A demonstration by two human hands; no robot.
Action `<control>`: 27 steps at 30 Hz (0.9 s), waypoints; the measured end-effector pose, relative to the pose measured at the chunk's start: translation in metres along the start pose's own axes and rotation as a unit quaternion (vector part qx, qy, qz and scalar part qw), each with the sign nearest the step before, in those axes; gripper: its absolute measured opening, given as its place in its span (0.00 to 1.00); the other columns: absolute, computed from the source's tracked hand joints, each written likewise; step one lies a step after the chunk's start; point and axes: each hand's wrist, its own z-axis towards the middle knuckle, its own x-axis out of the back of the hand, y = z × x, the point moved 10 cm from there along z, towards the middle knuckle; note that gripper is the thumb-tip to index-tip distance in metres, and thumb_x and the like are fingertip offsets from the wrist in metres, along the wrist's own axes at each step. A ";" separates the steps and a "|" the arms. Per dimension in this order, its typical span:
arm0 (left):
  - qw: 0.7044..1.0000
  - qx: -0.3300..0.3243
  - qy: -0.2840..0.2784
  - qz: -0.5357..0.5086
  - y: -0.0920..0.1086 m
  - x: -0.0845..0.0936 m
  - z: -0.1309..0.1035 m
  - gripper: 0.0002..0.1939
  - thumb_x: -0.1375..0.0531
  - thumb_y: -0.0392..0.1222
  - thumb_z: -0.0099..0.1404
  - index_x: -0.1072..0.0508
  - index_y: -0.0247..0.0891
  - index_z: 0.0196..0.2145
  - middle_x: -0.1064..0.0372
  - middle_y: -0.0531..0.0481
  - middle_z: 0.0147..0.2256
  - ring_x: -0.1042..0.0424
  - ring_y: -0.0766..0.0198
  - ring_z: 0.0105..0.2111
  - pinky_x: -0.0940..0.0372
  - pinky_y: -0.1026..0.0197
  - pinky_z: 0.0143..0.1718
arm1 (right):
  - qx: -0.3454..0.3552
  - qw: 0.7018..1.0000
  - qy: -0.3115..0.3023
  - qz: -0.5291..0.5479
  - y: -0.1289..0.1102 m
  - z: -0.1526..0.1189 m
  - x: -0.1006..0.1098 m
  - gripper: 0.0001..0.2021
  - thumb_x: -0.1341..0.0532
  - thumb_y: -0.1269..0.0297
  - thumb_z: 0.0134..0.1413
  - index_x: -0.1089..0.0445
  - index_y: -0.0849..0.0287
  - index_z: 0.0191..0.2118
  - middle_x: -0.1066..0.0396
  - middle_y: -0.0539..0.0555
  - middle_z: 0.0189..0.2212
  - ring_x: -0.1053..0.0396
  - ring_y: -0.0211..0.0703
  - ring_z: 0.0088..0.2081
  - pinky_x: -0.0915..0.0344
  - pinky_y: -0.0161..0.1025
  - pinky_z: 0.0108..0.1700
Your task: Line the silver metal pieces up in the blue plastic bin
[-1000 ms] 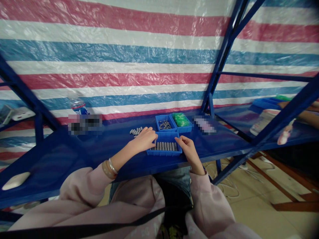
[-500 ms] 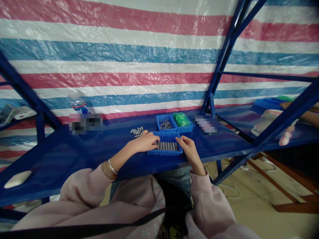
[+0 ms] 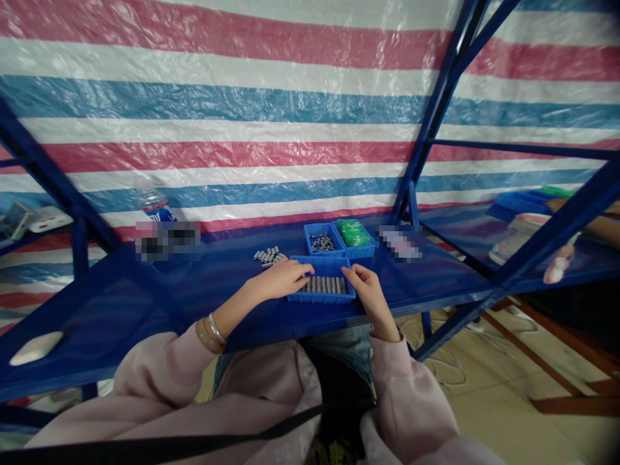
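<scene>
A shallow blue plastic bin (image 3: 320, 298) lies near the table's front edge, with a row of short grey metal cylinders (image 3: 328, 284) side by side in it. My left hand (image 3: 285, 279) reaches over the bin's left end, fingers bent down at the end of the row; whatever its fingertips pinch is hidden. At the opposite end, my right hand (image 3: 366, 284) grips the bin's right wall between thumb and fingers. Beyond my left hand, a small pile of loose metal cylinders (image 3: 267, 256) rests on the blue table (image 3: 217, 284).
Behind the bin stand a blue bin of small metal parts (image 3: 321, 244) and another holding green plastic-wrapped items (image 3: 354, 234). A water bottle (image 3: 154, 205) is at back left, a white object (image 3: 36, 347) at front left. Blue frame bars (image 3: 436, 97) rise on the right, near another person's arm (image 3: 600, 226).
My left hand has shifted very slightly right, its fingers staying at the left end of the row. My right hand keeps its place on the bin wall.
</scene>
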 end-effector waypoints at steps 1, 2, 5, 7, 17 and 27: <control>1.000 -0.002 0.004 -0.005 0.000 0.000 0.000 0.14 0.49 0.40 0.68 0.29 0.41 0.48 0.26 0.49 0.35 0.27 0.61 0.36 0.37 0.60 0.41 | 0.000 1.000 0.000 -0.002 0.000 0.000 0.000 0.25 0.36 0.50 0.49 0.51 0.55 0.18 0.57 0.42 0.16 0.58 0.33 0.20 0.58 0.35 0.24; 1.000 -0.003 0.007 -0.012 0.000 0.000 0.000 0.14 0.49 0.39 0.68 0.29 0.41 0.48 0.25 0.49 0.34 0.27 0.61 0.36 0.37 0.61 0.41 | -0.001 1.000 -0.001 -0.004 0.001 0.000 0.000 0.25 0.36 0.49 0.49 0.51 0.55 0.18 0.57 0.42 0.16 0.58 0.33 0.20 0.58 0.35 0.24; 0.999 -0.005 0.009 -0.040 -0.002 -0.001 -0.001 0.15 0.49 0.37 0.67 0.30 0.41 0.49 0.25 0.50 0.32 0.26 0.62 0.34 0.37 0.62 0.39 | -0.002 1.000 -0.001 -0.006 0.002 0.001 0.001 0.25 0.36 0.48 0.49 0.51 0.55 0.18 0.57 0.42 0.16 0.58 0.33 0.20 0.58 0.35 0.23; 0.998 -0.007 0.006 -0.060 -0.003 -0.001 -0.002 0.16 0.49 0.36 0.67 0.31 0.41 0.50 0.26 0.51 0.31 0.27 0.63 0.32 0.37 0.63 0.37 | 0.000 1.000 -0.001 -0.008 0.001 0.001 0.001 0.25 0.37 0.49 0.49 0.51 0.55 0.18 0.57 0.42 0.16 0.58 0.33 0.20 0.58 0.35 0.24; 0.968 0.034 0.242 -0.052 -0.057 0.063 -0.027 0.14 0.50 0.38 0.68 0.30 0.39 0.48 0.30 0.46 0.45 0.33 0.60 0.48 0.39 0.57 0.51 | 0.007 1.000 0.004 -0.010 0.000 0.000 0.002 0.24 0.36 0.50 0.49 0.51 0.55 0.18 0.56 0.42 0.16 0.57 0.33 0.20 0.57 0.35 0.24; 0.973 0.200 0.066 -0.092 -0.139 0.003 -0.036 0.11 0.46 0.39 0.60 0.25 0.40 0.38 0.25 0.49 0.34 0.28 0.61 0.34 0.39 0.63 0.35 | 0.009 1.000 0.001 -0.013 0.000 0.000 0.001 0.24 0.37 0.50 0.50 0.51 0.55 0.18 0.57 0.42 0.16 0.58 0.33 0.20 0.57 0.35 0.24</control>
